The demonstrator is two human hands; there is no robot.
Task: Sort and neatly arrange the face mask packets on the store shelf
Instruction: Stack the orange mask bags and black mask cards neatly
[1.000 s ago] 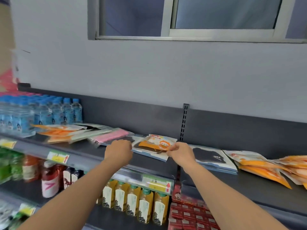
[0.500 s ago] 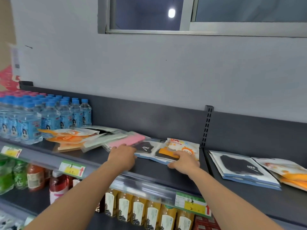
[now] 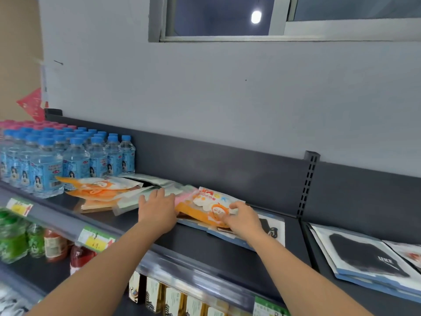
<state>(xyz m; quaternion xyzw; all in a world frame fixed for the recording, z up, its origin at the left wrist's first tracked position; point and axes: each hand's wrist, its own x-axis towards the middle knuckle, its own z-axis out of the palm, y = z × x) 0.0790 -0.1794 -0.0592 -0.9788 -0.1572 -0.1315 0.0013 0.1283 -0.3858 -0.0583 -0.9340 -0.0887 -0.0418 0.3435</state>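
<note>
Scanning from the left: orange packets point(image 3: 100, 190) lie fanned beside the water bottles point(image 3: 75, 160) on the shelf point(image 3: 205, 249). Your left hand point(image 3: 157, 208) lies flat, fingers straight, on the pale packets point(image 3: 129, 199). The orange cartoon packet point(image 3: 205, 206) sits atop a black-mask packet point(image 3: 274, 229), and your right hand point(image 3: 243, 218) grips its right edge, fingers curled.

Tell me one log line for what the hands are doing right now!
left hand flat on pale green packets | right hand grips orange cartoon packet | it lies atop black mask packets
</note>
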